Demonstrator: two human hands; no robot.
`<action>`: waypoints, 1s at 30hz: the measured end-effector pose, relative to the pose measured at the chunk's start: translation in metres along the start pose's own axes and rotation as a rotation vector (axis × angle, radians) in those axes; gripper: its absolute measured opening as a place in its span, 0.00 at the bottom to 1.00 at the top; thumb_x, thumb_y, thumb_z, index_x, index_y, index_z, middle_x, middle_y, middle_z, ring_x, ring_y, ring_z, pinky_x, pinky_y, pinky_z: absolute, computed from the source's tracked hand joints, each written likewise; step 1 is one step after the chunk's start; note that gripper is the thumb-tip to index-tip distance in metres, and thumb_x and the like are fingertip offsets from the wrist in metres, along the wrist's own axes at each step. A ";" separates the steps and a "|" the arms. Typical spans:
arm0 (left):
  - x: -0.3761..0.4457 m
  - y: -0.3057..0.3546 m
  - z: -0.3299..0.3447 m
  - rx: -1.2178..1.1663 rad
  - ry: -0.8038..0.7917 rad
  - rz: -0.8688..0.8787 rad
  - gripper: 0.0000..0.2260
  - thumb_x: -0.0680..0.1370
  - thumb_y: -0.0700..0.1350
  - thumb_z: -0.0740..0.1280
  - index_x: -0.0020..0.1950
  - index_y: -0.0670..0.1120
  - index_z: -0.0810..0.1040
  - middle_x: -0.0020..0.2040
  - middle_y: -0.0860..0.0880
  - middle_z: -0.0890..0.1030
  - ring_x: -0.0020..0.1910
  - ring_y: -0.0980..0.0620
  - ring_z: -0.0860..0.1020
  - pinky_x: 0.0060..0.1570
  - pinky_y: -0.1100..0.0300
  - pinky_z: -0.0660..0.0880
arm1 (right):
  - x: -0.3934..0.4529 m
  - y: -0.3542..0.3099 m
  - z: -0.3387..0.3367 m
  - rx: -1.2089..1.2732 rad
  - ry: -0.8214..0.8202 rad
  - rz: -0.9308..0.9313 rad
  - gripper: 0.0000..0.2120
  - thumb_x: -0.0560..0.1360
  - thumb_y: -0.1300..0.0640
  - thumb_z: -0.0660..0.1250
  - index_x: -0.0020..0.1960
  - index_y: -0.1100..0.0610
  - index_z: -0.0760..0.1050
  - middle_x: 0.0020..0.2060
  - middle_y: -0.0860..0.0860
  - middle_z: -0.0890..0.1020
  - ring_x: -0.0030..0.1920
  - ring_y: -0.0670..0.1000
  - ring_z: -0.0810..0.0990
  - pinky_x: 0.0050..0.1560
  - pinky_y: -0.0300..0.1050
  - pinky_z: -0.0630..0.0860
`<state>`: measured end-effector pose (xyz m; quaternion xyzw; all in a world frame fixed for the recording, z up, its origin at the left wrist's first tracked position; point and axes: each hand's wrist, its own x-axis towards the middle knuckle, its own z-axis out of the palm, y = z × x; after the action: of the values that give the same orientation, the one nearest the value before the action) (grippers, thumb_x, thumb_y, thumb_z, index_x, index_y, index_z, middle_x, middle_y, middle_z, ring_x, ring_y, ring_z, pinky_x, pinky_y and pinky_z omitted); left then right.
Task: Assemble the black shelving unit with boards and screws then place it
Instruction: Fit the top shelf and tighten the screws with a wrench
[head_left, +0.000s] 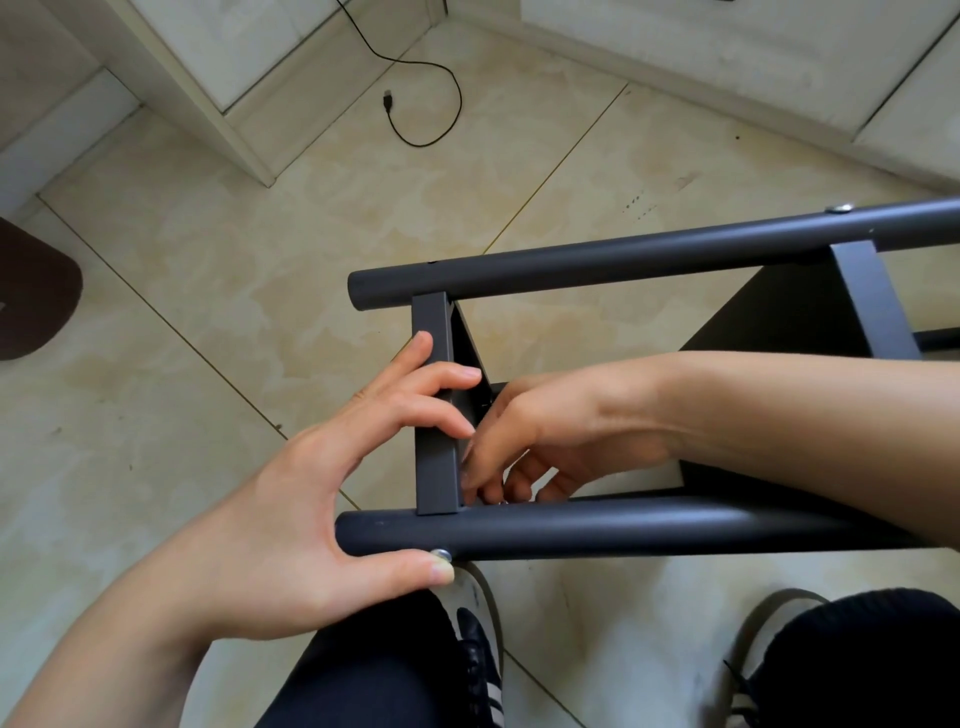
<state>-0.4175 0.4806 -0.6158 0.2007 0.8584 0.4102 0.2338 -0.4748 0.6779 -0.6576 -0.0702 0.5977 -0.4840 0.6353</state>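
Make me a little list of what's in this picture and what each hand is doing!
frame: black shelf frame lying on its side on the tiled floor
left hand: left hand grips the crossbar, thumb on a silver screw in the near tube
right hand: right hand reaches inside the frame, fingers curled at the corner; what they hold is hidden
nearby: black cable on the floor
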 end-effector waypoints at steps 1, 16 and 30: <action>0.002 0.001 -0.001 -0.019 -0.014 -0.010 0.27 0.64 0.74 0.67 0.59 0.66 0.71 0.70 0.75 0.65 0.79 0.63 0.50 0.77 0.57 0.55 | 0.000 0.000 0.001 -0.017 0.009 0.008 0.09 0.76 0.57 0.67 0.38 0.55 0.81 0.33 0.50 0.78 0.34 0.48 0.72 0.39 0.42 0.69; 0.005 -0.006 -0.002 -0.053 -0.037 0.000 0.26 0.59 0.64 0.69 0.56 0.68 0.71 0.69 0.76 0.65 0.80 0.61 0.48 0.78 0.44 0.54 | 0.003 0.004 0.004 -0.011 0.044 -0.014 0.09 0.76 0.57 0.68 0.37 0.55 0.79 0.35 0.50 0.78 0.34 0.48 0.72 0.39 0.42 0.70; 0.006 -0.006 -0.002 -0.046 -0.025 0.023 0.31 0.58 0.84 0.60 0.55 0.72 0.72 0.67 0.78 0.66 0.79 0.63 0.48 0.79 0.49 0.53 | 0.002 0.004 0.000 0.081 -0.041 -0.086 0.16 0.79 0.61 0.66 0.33 0.51 0.79 0.35 0.49 0.81 0.35 0.48 0.74 0.39 0.41 0.73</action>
<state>-0.4241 0.4793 -0.6212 0.2101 0.8435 0.4299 0.2443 -0.4727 0.6782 -0.6618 -0.0800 0.5608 -0.5333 0.6282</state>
